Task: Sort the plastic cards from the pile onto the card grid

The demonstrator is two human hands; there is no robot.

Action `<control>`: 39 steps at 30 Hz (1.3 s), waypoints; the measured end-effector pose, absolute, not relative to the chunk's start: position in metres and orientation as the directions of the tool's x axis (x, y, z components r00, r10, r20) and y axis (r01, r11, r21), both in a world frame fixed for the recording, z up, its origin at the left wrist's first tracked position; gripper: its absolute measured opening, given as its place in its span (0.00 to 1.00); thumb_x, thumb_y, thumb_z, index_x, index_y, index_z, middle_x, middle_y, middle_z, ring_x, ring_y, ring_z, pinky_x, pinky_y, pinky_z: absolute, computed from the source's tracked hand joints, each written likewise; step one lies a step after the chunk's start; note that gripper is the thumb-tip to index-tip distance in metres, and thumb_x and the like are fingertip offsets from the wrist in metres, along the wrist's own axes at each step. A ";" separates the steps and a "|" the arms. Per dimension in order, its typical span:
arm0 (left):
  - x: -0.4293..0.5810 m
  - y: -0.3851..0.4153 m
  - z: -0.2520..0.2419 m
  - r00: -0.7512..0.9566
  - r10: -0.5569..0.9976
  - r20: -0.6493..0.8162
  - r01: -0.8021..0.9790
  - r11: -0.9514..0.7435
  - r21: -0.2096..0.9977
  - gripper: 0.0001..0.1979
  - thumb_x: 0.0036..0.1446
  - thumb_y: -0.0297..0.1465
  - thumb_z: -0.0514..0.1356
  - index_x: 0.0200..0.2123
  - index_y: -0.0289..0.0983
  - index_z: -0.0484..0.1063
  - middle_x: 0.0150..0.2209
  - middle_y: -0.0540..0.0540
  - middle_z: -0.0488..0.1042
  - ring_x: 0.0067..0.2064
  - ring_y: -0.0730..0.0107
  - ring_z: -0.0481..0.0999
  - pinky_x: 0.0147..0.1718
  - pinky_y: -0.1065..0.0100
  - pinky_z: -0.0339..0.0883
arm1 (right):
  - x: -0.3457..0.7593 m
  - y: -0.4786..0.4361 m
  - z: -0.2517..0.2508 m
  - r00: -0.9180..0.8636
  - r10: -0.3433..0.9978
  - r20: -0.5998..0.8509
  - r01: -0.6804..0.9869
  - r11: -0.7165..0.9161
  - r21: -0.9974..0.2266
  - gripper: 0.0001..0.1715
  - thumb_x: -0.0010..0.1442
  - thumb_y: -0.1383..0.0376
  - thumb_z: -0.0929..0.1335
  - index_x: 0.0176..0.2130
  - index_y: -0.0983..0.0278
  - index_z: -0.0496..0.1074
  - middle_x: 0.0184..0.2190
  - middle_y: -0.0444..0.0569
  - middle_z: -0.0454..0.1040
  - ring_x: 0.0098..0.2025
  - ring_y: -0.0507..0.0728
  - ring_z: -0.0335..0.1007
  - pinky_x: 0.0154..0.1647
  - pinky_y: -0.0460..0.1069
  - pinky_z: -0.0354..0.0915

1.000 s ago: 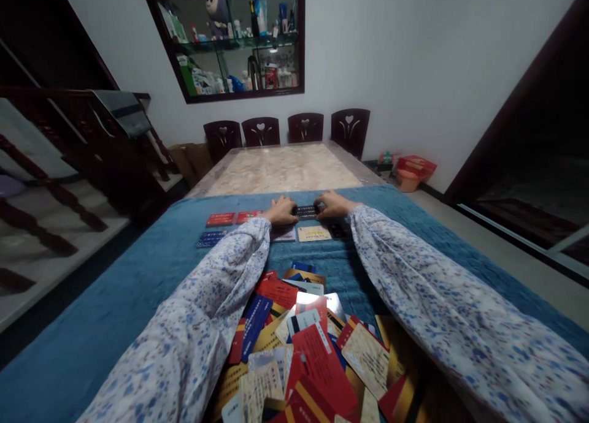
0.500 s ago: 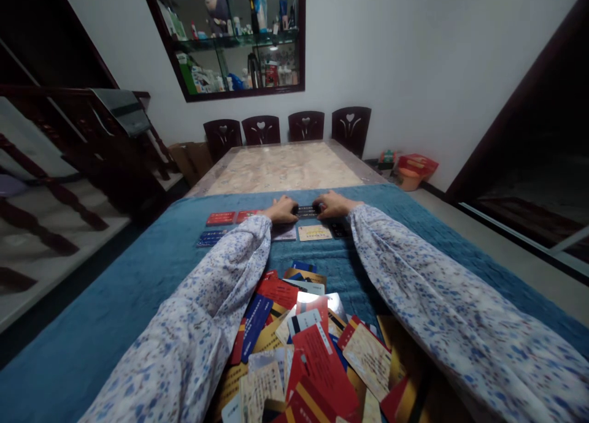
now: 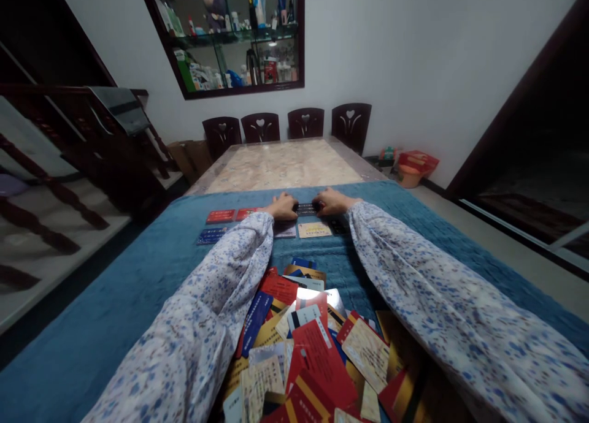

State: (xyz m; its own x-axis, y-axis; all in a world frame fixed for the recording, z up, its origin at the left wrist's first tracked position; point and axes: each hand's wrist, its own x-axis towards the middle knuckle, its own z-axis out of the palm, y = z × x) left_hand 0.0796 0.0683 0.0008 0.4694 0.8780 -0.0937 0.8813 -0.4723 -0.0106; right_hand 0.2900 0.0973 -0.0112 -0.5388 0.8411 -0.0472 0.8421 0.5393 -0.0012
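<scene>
Out over the blue cloth, a dark card (image 3: 305, 209) with light print lies in the far row, between my two hands. My left hand (image 3: 283, 206) has its curled fingers on the card's left end. At the opposite end, my right hand (image 3: 333, 201) grips it with bent fingers. Just nearer is a second row: a blue card (image 3: 211, 235), a pale card (image 3: 285, 232) partly under my left sleeve, a cream card (image 3: 315, 229) and a black card (image 3: 339, 227) by my right wrist. Two red cards (image 3: 221, 216) extend the far row leftward.
A heap of mixed cards (image 3: 317, 355) in red, gold, blue and white fills the near edge between my forearms. Beyond the blue cloth (image 3: 151, 276) shows the bare marble tabletop (image 3: 280, 165), with several dark chairs (image 3: 305, 124) behind it.
My hands stay at the dark card with hardly any shift. The whole view has tilted slightly, so everything sits a little higher in the picture.
</scene>
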 end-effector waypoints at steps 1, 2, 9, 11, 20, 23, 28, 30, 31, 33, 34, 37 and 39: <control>0.080 0.068 0.001 0.468 0.879 -0.090 0.882 -0.471 -0.011 0.21 0.56 0.32 0.60 0.53 0.37 0.78 0.58 0.34 0.73 0.66 0.40 0.61 0.62 0.39 0.62 | 0.289 0.096 -0.011 -0.537 0.842 -0.043 0.843 0.538 0.009 0.22 0.53 0.55 0.74 0.47 0.57 0.82 0.45 0.51 0.82 0.52 0.65 0.73 0.50 0.52 0.67; 0.080 0.068 0.001 0.468 0.879 -0.088 0.882 -0.471 -0.011 0.21 0.55 0.32 0.60 0.52 0.37 0.78 0.58 0.34 0.73 0.66 0.40 0.61 0.61 0.40 0.62 | 0.289 0.095 -0.010 -0.535 0.844 -0.038 0.844 0.536 0.019 0.21 0.53 0.55 0.74 0.47 0.57 0.82 0.46 0.51 0.82 0.53 0.65 0.73 0.50 0.52 0.68; 0.080 0.069 0.000 0.461 0.882 -0.097 0.885 -0.465 -0.022 0.24 0.56 0.33 0.60 0.56 0.37 0.75 0.61 0.34 0.70 0.67 0.41 0.59 0.63 0.42 0.59 | 0.286 0.091 -0.007 -0.523 0.850 -0.069 0.849 0.527 0.051 0.23 0.55 0.55 0.73 0.50 0.57 0.81 0.48 0.52 0.81 0.55 0.67 0.71 0.50 0.53 0.68; 0.079 0.067 0.001 0.462 0.882 -0.095 0.884 -0.467 -0.027 0.24 0.56 0.33 0.60 0.57 0.36 0.74 0.62 0.34 0.70 0.68 0.41 0.58 0.63 0.43 0.59 | 0.285 0.089 -0.006 -0.515 0.855 -0.061 0.854 0.518 0.049 0.25 0.54 0.56 0.73 0.52 0.58 0.81 0.49 0.53 0.81 0.55 0.68 0.70 0.50 0.53 0.67; 0.057 0.045 0.013 0.485 0.873 -0.046 0.873 -0.486 -0.037 0.24 0.57 0.33 0.60 0.57 0.37 0.76 0.61 0.35 0.70 0.67 0.39 0.57 0.60 0.44 0.59 | 0.292 0.077 -0.002 -0.481 0.877 0.007 0.876 0.480 0.052 0.38 0.54 0.56 0.74 0.63 0.60 0.74 0.57 0.59 0.76 0.60 0.73 0.65 0.51 0.57 0.66; 0.044 0.033 0.018 0.500 0.865 -0.046 0.864 -0.502 -0.046 0.24 0.57 0.33 0.60 0.56 0.38 0.77 0.61 0.36 0.71 0.67 0.40 0.57 0.60 0.45 0.58 | 0.294 0.071 0.000 -0.504 0.863 0.029 0.863 0.502 0.049 0.34 0.55 0.55 0.73 0.59 0.61 0.77 0.56 0.59 0.78 0.58 0.72 0.66 0.51 0.57 0.64; 0.021 0.007 0.023 0.518 0.855 -0.033 0.854 -0.519 -0.022 0.25 0.58 0.34 0.60 0.59 0.36 0.76 0.62 0.36 0.71 0.68 0.39 0.56 0.62 0.45 0.56 | 0.293 0.059 0.002 -0.563 0.823 0.073 0.826 0.561 0.056 0.26 0.60 0.57 0.70 0.56 0.61 0.80 0.52 0.58 0.80 0.57 0.70 0.67 0.51 0.57 0.61; 0.012 -0.004 0.024 0.516 0.856 -0.021 0.856 -0.517 -0.025 0.23 0.59 0.35 0.60 0.57 0.36 0.77 0.62 0.36 0.71 0.68 0.41 0.56 0.62 0.46 0.56 | 0.291 0.056 0.003 -0.591 0.800 0.098 0.806 0.588 0.059 0.25 0.60 0.57 0.70 0.55 0.60 0.80 0.51 0.57 0.80 0.56 0.69 0.67 0.51 0.56 0.60; 0.007 -0.010 0.024 0.515 0.857 -0.018 0.857 -0.515 -0.028 0.22 0.60 0.35 0.59 0.56 0.37 0.78 0.62 0.36 0.72 0.69 0.42 0.56 0.63 0.47 0.56 | 0.289 0.054 0.003 -0.606 0.788 0.107 0.795 0.604 0.060 0.25 0.60 0.57 0.70 0.55 0.60 0.80 0.51 0.57 0.80 0.55 0.69 0.67 0.50 0.56 0.60; -0.002 -0.020 0.025 0.507 0.862 -0.017 0.861 -0.507 -0.032 0.20 0.60 0.34 0.59 0.54 0.39 0.78 0.62 0.38 0.72 0.69 0.43 0.56 0.63 0.47 0.56 | 0.285 0.048 0.005 -0.632 0.766 0.119 0.775 0.630 0.058 0.25 0.61 0.57 0.70 0.55 0.59 0.80 0.49 0.56 0.81 0.54 0.68 0.68 0.49 0.55 0.60; -0.007 -0.026 0.026 0.500 0.866 -0.018 0.865 -0.501 -0.032 0.19 0.60 0.33 0.59 0.54 0.39 0.78 0.62 0.38 0.72 0.69 0.44 0.56 0.63 0.47 0.56 | 0.282 0.045 0.006 -0.642 0.757 0.123 0.766 0.641 0.055 0.24 0.61 0.57 0.70 0.55 0.59 0.80 0.49 0.56 0.81 0.54 0.67 0.68 0.49 0.55 0.60; -0.022 -0.042 0.029 0.475 0.880 -0.017 0.880 -0.475 -0.019 0.19 0.61 0.34 0.60 0.54 0.39 0.78 0.63 0.38 0.71 0.69 0.43 0.56 0.63 0.46 0.57 | 0.270 0.032 0.010 -0.663 0.736 0.136 0.746 0.664 0.045 0.22 0.62 0.58 0.69 0.54 0.59 0.81 0.49 0.56 0.81 0.54 0.67 0.68 0.49 0.54 0.59; -0.032 -0.054 0.031 0.473 0.881 -0.005 0.881 -0.473 0.002 0.20 0.61 0.34 0.61 0.55 0.39 0.78 0.63 0.37 0.72 0.69 0.43 0.57 0.64 0.47 0.57 | 0.262 0.021 0.012 -0.672 0.727 0.141 0.738 0.673 0.042 0.20 0.62 0.60 0.69 0.52 0.59 0.82 0.50 0.55 0.81 0.54 0.67 0.68 0.48 0.54 0.59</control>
State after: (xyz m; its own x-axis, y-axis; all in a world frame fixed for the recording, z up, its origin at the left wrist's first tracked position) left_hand -0.0317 -0.0545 0.0310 0.4726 0.8813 -0.0055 0.8813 -0.4726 0.0020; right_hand 0.2617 0.0215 0.0116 -0.6716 0.7274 0.1407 0.7381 0.6734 0.0419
